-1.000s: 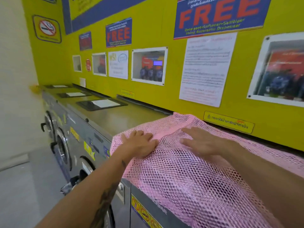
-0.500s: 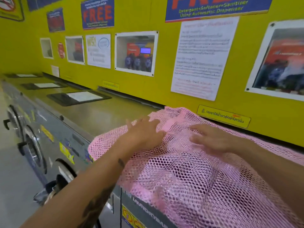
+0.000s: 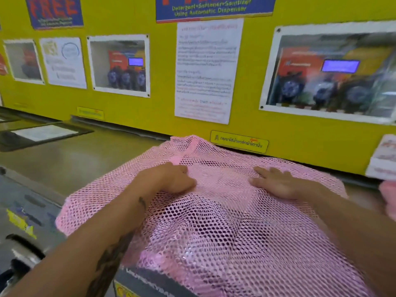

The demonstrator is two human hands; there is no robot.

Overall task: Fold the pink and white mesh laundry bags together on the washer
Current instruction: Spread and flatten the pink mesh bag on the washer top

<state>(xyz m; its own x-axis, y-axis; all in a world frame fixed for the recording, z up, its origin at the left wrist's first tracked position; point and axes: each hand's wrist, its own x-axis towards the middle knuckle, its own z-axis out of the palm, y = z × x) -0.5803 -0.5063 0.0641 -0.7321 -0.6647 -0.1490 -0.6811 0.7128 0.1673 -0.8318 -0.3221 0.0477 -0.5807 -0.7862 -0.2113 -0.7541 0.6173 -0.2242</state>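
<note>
A pink mesh laundry bag [image 3: 225, 221] lies spread over the steel washer top [image 3: 70, 161] and hangs down over its front edge. My left hand [image 3: 169, 179] rests on the mesh left of the middle, its fingers bent and pressing down on the fabric. My right hand [image 3: 278, 183] lies flat on the mesh to the right, fingers straight and pointing left. No white bag is plainly visible; it may lie under the pink mesh.
The yellow wall [image 3: 150, 112] with posters and a paper notice [image 3: 205, 69] stands right behind the bag. More washer tops with dark lids [image 3: 42, 133] run to the left. A pink and white object [image 3: 385, 168] shows at the right edge.
The view has swung right and closer. Both hands have slid a little along the mesh while staying pressed on it; the left fingers look more bent now.
</note>
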